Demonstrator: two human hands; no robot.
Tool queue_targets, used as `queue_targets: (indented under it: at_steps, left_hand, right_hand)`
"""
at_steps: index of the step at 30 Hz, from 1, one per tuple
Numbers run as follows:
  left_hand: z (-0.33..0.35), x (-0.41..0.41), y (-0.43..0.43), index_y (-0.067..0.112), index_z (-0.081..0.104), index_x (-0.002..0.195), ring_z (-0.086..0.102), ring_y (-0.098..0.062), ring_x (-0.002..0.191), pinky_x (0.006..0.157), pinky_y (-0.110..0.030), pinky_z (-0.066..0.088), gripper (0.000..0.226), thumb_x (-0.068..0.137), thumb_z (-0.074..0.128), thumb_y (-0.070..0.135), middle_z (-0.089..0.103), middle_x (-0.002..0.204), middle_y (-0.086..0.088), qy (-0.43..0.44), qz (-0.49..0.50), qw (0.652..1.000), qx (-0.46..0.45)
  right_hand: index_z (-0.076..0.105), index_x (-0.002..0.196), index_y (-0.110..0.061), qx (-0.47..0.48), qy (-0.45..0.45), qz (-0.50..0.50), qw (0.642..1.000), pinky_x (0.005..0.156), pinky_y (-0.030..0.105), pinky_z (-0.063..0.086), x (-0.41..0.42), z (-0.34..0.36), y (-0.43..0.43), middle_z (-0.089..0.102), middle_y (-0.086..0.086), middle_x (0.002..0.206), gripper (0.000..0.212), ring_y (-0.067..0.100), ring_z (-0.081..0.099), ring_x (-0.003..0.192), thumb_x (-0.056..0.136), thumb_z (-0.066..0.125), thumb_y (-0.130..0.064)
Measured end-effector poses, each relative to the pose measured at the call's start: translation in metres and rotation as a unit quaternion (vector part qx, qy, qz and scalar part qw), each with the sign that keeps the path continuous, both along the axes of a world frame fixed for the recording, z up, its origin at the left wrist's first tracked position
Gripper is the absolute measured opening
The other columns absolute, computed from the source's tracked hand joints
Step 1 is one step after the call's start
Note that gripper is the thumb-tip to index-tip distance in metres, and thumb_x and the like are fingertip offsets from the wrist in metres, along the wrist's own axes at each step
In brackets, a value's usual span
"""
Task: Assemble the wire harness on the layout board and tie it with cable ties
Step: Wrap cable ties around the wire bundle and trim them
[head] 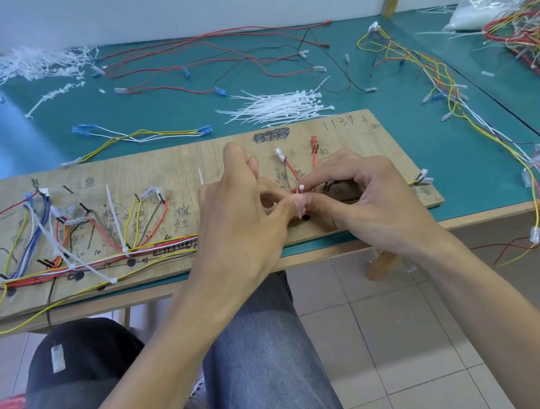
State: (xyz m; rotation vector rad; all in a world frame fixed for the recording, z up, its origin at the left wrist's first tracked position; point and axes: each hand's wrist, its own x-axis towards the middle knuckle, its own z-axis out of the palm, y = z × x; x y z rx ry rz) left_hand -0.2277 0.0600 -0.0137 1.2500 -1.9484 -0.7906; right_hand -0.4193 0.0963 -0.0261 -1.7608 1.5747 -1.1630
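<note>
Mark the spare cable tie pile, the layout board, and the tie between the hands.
spare cable tie pile [279, 106]: head view, middle of pile.
layout board [179, 154]: head view, bare wood near far edge.
cable tie [301, 188]: head view, its white head.

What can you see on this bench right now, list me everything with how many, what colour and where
table: one, teal top, fills the far view
layout board: one, pale wood, near table edge
wire harness: one, multicoloured, on the board's left half
held cable tie: one, white, between both hands' fingertips
loose cable ties: a pile, white, behind the board
tie offcuts: a heap, white, far left
red and black wires: several, far middle
spare harnesses: a few, multicoloured, at the right
plastic bag: one, clear, far right
left hand: pinches the held cable tie
right hand: pinches the held cable tie
</note>
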Motion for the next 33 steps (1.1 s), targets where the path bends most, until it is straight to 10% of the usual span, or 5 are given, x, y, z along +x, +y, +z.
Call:
queue_targets:
  at_steps: [33]
  left_hand:
    - [0.012, -0.002, -0.001, 0.032, 0.027, 0.084, 0.055, -0.014, 0.088, 0.096, -0.057, 0.045, 0.059, 0.085, 0.086, 0.037, 0.074, 0.073, 0.027, -0.016, -0.005, 0.999, 0.031]
  right_hand:
    - [0.084, 0.097, -0.016, -0.055, 0.050, 0.033, 0.997, 0.091, 0.044, 0.053, -0.004, -0.009, -0.002, 0.077, -0.007, 0.092, 0.009, 0.020, 0.066, 0.106, 0.092, 0.082, -0.024]
